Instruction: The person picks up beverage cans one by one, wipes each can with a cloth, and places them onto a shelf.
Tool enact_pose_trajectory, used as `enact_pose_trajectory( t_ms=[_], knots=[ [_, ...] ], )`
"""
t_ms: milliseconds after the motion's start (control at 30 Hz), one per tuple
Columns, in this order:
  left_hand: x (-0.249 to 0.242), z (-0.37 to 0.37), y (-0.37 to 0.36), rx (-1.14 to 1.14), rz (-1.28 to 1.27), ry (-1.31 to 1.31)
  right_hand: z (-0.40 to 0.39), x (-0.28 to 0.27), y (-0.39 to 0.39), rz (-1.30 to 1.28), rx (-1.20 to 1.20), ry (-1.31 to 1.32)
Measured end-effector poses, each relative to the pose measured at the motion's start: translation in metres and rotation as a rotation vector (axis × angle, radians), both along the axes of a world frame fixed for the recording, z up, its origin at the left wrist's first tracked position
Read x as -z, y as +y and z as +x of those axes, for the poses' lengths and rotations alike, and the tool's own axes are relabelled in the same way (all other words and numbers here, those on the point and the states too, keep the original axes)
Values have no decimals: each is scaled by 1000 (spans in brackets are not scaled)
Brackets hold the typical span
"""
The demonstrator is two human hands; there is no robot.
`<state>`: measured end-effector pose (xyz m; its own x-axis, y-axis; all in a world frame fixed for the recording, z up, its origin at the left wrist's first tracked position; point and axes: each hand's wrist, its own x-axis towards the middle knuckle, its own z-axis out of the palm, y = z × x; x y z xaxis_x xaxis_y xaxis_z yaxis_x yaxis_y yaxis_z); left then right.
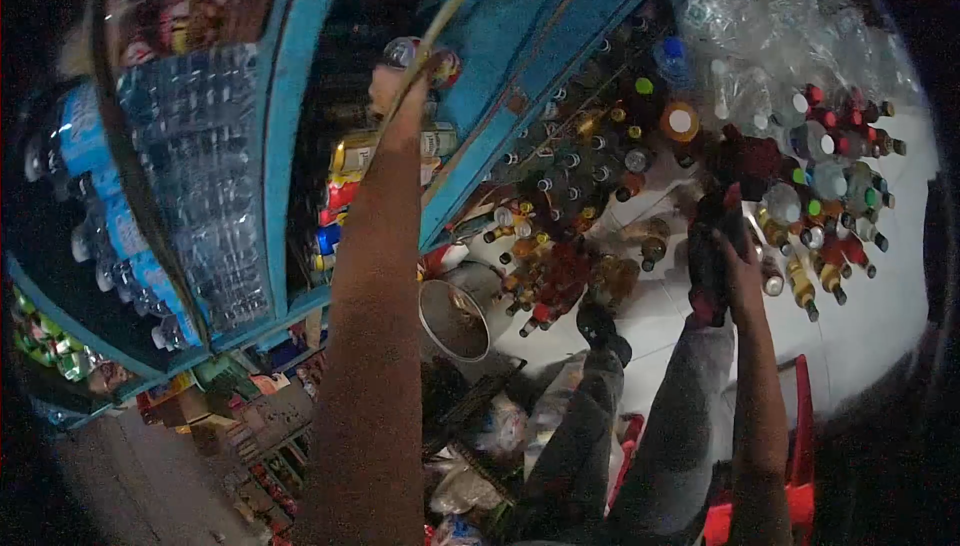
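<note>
My left hand (393, 91) reaches into a blue shelf compartment on an outstretched arm. Its fingers are closed round a can (445, 68) with a coloured side, partly covered by the hand and a strap crossing in front. Just below, gold cans (353, 154) and red and blue packages stand stacked in the same compartment. Lower on the right, my right hand (738, 251) is beside my leg, above the tiled floor. Its fingers are closed round a dark, narrow object with a reddish tip, too blurred to name.
Many bottles (800, 281) stand on the white floor, with clear empty plastic bottles (770, 26) heaped behind. Shrink-wrapped water bottles (190, 176) fill the left shelf. A metal pot (455, 318) and a dark crate (470, 411) are near my feet. A red chair (800, 506) is at lower right.
</note>
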<state>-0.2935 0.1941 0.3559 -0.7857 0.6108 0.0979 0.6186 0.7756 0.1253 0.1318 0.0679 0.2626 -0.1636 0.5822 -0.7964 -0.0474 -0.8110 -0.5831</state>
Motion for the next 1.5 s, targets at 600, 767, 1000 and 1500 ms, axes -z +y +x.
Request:
enact_pose_trajectory(
  t_ms=[600, 767, 1000, 1500],
  knots=[
    [53, -80, 37, 214, -471, 193, -208, 44, 193, 1216, -580, -1151],
    [71, -67, 45, 279, -371, 269, -216, 31, 213, 1018, -657, -910],
    [79, -57, 34, 356, -285, 324, -218, 55, 206, 1102, -637, -921],
    [140, -49, 38, 557, -92, 258, -212, 68, 206, 1357, -490, -852]
  ],
)
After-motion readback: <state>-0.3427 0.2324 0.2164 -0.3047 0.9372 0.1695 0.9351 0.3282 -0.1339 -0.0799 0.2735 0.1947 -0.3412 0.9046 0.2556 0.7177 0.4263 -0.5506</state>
